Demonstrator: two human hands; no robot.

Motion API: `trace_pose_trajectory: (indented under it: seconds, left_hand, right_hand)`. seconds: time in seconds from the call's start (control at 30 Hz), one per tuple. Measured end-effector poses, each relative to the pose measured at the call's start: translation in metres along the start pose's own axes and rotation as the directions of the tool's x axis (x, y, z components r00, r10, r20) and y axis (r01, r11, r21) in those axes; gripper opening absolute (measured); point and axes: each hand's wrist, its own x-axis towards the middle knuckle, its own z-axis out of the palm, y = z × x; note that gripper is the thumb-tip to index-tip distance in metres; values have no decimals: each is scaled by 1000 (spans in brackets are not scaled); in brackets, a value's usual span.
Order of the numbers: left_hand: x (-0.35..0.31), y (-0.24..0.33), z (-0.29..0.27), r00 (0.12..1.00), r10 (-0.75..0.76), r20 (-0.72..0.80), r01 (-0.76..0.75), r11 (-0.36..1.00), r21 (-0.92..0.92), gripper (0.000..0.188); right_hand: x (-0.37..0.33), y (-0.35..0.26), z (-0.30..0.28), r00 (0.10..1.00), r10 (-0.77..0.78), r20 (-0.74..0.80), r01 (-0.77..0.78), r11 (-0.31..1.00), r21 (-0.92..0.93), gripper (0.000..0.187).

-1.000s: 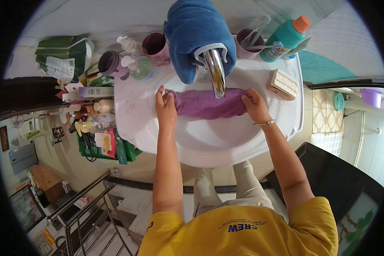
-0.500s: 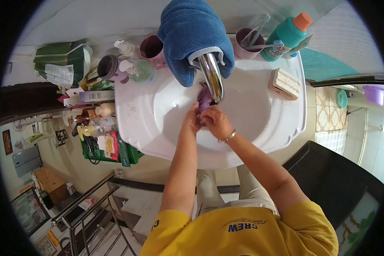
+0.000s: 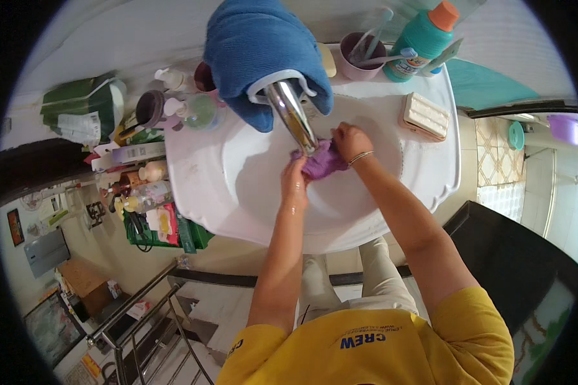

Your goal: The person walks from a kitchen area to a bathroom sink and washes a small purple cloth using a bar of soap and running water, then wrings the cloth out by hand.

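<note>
A purple cloth (image 3: 325, 162) is stretched between my two hands over the white washbasin (image 3: 253, 192). My left hand (image 3: 294, 174) grips its left end just below the spout of the chrome faucet (image 3: 292, 115), and the wrist glistens with wet. At the cloth's right end my right hand (image 3: 354, 144) is closed, its fingers curled around the fabric. Over the faucet's upper part drapes a thick blue towel (image 3: 257, 48), which hides the handle.
Pump bottles (image 3: 202, 112) and a dark cup (image 3: 151, 109) crowd the basin's left rim. On the right rim are a cup with toothbrushes (image 3: 359, 67), a teal bottle (image 3: 424, 45) and a soap box (image 3: 425, 117). A metal railing (image 3: 138, 301) stands at lower left.
My right hand has moved right and up, away from the left. The purple cloth, bunched before, is now spread out between them. The whole view has shifted slightly.
</note>
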Motion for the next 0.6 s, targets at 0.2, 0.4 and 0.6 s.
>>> trace_pose_trajectory:
  seconds: [0.2, 0.4, 0.6]
  left_hand:
    - [13, -12, -35, 968, -92, -232, 167, 929, 329, 35]
    - [42, -18, -57, 926, -363, 104, 375, 916, -142, 36]
    - [50, -29, -24, 657, 131, 742, 392, 781, -485, 37]
  right_hand:
    - [-35, -7, 44, 982, -187, -10, 168, 903, -395, 33]
    - [-75, -49, 47, 943, -284, -175, 333, 747, 576, 12]
    - [-122, -85, 20, 854, -387, -349, 519, 694, 499, 6]
